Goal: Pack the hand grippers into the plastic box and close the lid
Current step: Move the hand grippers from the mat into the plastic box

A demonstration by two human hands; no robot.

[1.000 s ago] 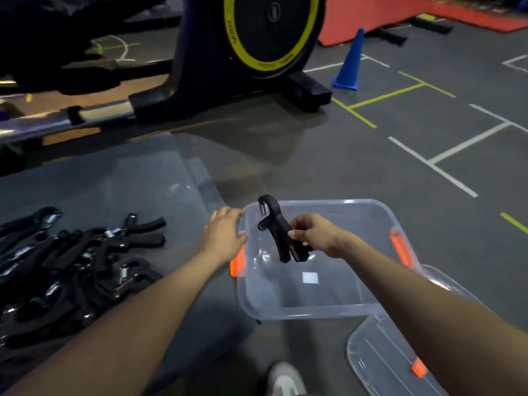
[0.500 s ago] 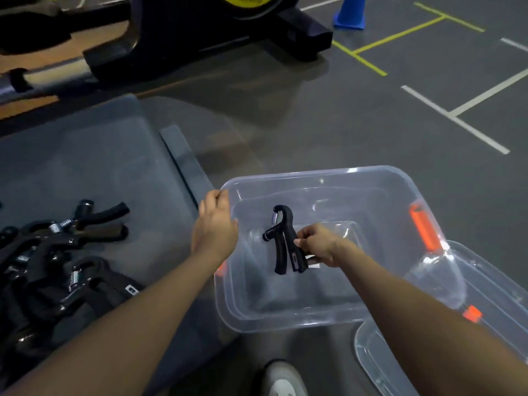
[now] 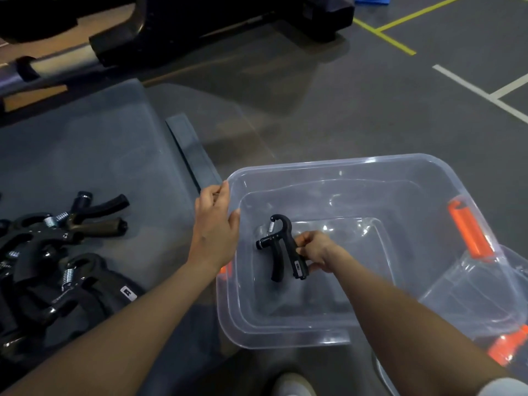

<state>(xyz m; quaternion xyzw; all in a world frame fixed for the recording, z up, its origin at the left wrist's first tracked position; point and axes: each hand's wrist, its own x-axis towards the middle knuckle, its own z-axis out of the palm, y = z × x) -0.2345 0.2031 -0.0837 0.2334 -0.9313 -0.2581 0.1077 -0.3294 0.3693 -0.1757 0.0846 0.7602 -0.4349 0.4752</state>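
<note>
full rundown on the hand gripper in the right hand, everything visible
The hand gripper is black and looks like plastic: a hooked top, a bare metal coil spring at its upper left, a small knob sticking out on the left, and two handles pointing down toward the camera. One handle carries a small pale label. The right hand pinches that right-side handle. The gripper is inside the clear plastic box, low near its floor; whether it touches the floor cannot be told.

Left hand (image 3: 215, 228) flat, fingers straight, resting against clear plastic box's rim (image 3: 228, 184); right hand (image 3: 315, 250), arm extended, fingers curled, pinching black spring hand gripper (image 3: 281, 247).
</note>
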